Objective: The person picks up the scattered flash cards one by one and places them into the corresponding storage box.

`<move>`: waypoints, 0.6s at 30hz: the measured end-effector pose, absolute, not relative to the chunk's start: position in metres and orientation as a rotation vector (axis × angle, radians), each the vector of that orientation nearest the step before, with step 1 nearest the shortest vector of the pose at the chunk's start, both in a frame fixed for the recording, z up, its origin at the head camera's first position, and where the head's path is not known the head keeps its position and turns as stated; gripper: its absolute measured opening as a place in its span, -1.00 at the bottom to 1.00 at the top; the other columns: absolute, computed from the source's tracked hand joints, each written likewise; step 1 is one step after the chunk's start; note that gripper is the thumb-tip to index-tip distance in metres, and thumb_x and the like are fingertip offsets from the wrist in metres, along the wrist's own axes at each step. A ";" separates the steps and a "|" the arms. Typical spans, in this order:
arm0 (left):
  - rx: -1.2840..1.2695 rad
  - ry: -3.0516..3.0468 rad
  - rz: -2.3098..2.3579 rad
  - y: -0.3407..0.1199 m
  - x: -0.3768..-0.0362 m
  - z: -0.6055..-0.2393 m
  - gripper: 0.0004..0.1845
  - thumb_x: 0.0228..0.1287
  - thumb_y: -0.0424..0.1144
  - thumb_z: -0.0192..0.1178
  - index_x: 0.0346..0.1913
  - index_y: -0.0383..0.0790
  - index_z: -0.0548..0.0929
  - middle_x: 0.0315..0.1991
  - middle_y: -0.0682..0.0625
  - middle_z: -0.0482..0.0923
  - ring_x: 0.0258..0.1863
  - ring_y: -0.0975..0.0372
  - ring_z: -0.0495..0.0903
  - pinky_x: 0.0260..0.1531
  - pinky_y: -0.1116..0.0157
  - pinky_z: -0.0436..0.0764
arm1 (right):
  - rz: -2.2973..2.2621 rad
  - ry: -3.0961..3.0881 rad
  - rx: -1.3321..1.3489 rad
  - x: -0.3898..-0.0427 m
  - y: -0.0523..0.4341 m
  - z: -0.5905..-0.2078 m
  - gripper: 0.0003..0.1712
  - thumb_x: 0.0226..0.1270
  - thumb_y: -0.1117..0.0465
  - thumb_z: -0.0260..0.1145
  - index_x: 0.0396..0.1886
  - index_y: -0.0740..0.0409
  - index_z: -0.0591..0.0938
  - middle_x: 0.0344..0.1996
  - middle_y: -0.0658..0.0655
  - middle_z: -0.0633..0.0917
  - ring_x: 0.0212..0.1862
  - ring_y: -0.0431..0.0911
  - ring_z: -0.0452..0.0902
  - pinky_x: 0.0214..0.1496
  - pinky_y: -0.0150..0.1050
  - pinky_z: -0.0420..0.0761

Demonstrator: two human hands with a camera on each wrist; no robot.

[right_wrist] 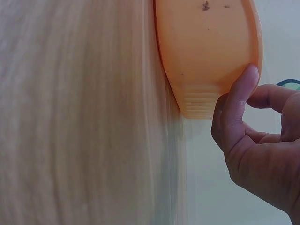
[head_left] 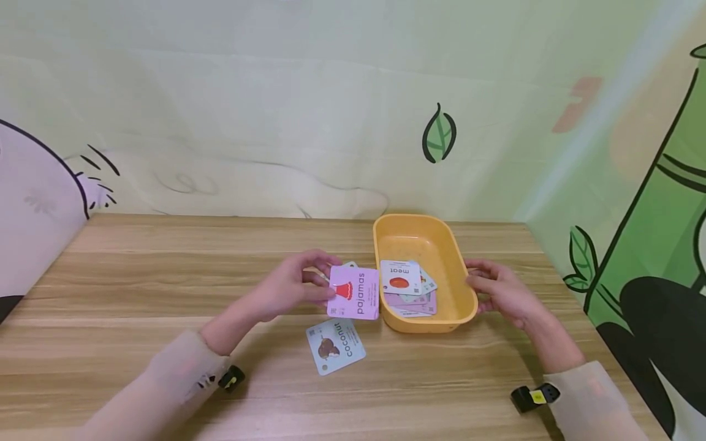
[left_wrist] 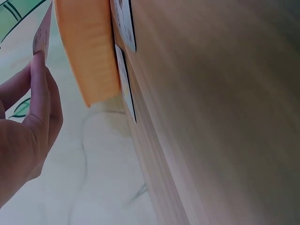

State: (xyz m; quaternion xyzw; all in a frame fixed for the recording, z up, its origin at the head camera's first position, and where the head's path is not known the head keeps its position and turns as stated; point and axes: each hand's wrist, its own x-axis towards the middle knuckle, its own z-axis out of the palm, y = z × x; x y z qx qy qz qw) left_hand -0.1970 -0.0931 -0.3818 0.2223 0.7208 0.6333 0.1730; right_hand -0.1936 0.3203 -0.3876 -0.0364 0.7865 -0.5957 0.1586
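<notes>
Closest to the camera, two pale sleeves reach in over the wooden table [head_left: 138, 275], each wrist wearing a small black strap-on camera. Starting on the left, the left hand [head_left: 292, 285] pinches a lilac card [head_left: 354, 293] between thumb and fingertips, holding it just above the tabletop right beside the tray's left wall; it's a rounded-corner card with a red garment drawn on it and the word "pajamas" printed sideways along one edge. The left wrist view catches that card edge-on against the thumb tip [left_wrist: 40, 58]. Just below it, flat on the wood, lies a pale blue coconut card [head_left: 335, 346] with a brown coconut picture, apart from the hand. Moving right, the yellow tray [head_left: 419, 229] sits on the table, a rounded rectangular tub with a small loose pile of cards at its near end; on top is a white meat card [head_left: 401, 277] with a red picture, lilac and greenish cards beneath it. Over at the tray's right wall, the right hand [head_left: 499, 291] grips the rim, thumb pressed against the outer side in the right wrist view, fingers curled.
</notes>
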 end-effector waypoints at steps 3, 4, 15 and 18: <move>0.614 2.057 1.803 -0.085 -0.198 -0.382 -0.44 0.20 -0.61 0.36 0.28 -0.47 0.50 -0.04 -0.28 0.52 -0.18 0.00 0.66 -0.18 -0.08 0.73 | -1.704 2.249 -0.099 -0.193 0.320 -0.388 -0.33 0.62 0.24 0.10 0.53 0.49 0.12 0.23 0.52 0.45 -0.14 -0.07 0.66 -0.32 -0.21 0.74; 0.603 2.061 1.809 -0.082 -0.199 -0.381 -0.45 0.20 -0.60 0.36 0.27 -0.46 0.51 -0.04 -0.28 0.52 -0.19 0.00 0.66 -0.18 -0.06 0.74 | -1.705 2.250 -0.100 -0.193 0.320 -0.388 -0.33 0.62 0.25 0.10 0.53 0.49 0.12 0.23 0.52 0.45 -0.14 -0.07 0.66 -0.31 -0.20 0.74; 0.507 2.002 1.879 -0.047 -0.208 -0.379 -0.43 0.22 -0.63 0.33 0.31 -0.47 0.48 -0.01 -0.29 0.51 -0.15 0.02 0.68 -0.16 0.12 0.75 | -1.700 2.259 -0.097 -0.193 0.321 -0.388 -0.31 0.63 0.22 0.11 0.53 0.48 0.12 0.27 0.54 0.42 -0.10 -0.06 0.66 -0.29 -0.18 0.74; 0.506 1.982 1.889 -0.041 -0.210 -0.379 -0.42 0.22 -0.62 0.34 0.31 -0.48 0.47 -0.01 -0.29 0.51 -0.15 0.02 0.67 -0.15 0.12 0.75 | -1.695 2.257 -0.092 -0.193 0.321 -0.388 -0.30 0.63 0.21 0.11 0.54 0.47 0.11 0.29 0.54 0.41 -0.09 -0.05 0.66 -0.27 -0.17 0.75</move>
